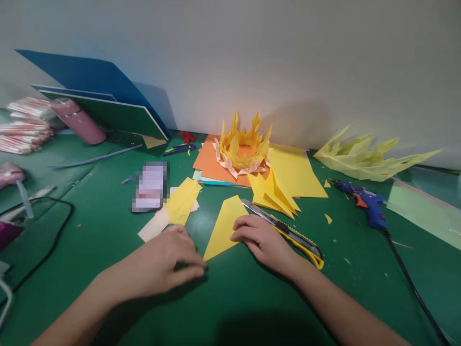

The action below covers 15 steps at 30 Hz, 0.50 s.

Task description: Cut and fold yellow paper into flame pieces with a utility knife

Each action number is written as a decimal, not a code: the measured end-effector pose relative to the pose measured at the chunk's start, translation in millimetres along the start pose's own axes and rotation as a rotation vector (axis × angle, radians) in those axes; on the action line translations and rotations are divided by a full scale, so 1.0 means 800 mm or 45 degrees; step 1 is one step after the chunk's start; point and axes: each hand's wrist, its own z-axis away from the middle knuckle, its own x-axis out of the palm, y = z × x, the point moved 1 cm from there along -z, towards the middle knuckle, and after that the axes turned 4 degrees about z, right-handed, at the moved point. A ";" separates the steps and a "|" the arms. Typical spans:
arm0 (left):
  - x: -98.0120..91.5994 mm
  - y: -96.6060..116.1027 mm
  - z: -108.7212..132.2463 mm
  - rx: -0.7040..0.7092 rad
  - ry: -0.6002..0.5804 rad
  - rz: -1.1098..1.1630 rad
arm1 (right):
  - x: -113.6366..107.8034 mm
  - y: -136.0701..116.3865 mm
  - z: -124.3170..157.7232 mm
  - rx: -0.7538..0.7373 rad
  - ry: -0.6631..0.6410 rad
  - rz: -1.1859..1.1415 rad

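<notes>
A piece of yellow paper with slanting edges, apparently folded, lies on the green table in front of me. My right hand is closed at its right edge, fingertips on the paper. At the paper's lower left corner is my left hand, slightly blurred, fingers loosely curved with a gap between thumb and fingers. Whether its fingertips touch the corner is hard to see. A utility knife, blade out, lies just behind my right hand beside yellow-handled scissors. Folded yellow paper pieces rest beyond the knife.
Yellow paper strips lie beside a phone. A spiky yellow paper ring stands on coloured sheets. At right are a blue glue gun with its cord and a pale yellow spiky strip. A pink bottle leans left.
</notes>
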 end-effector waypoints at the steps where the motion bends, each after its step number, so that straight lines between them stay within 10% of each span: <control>1: 0.001 -0.006 -0.012 -0.048 0.033 -0.009 | 0.000 -0.001 0.000 -0.028 -0.004 0.012; 5: 0.013 -0.026 -0.064 -0.349 0.433 -0.256 | 0.002 -0.003 -0.001 -0.090 -0.011 0.050; 15: 0.046 -0.030 -0.093 -0.341 0.580 0.006 | 0.001 -0.005 0.002 -0.064 0.000 0.064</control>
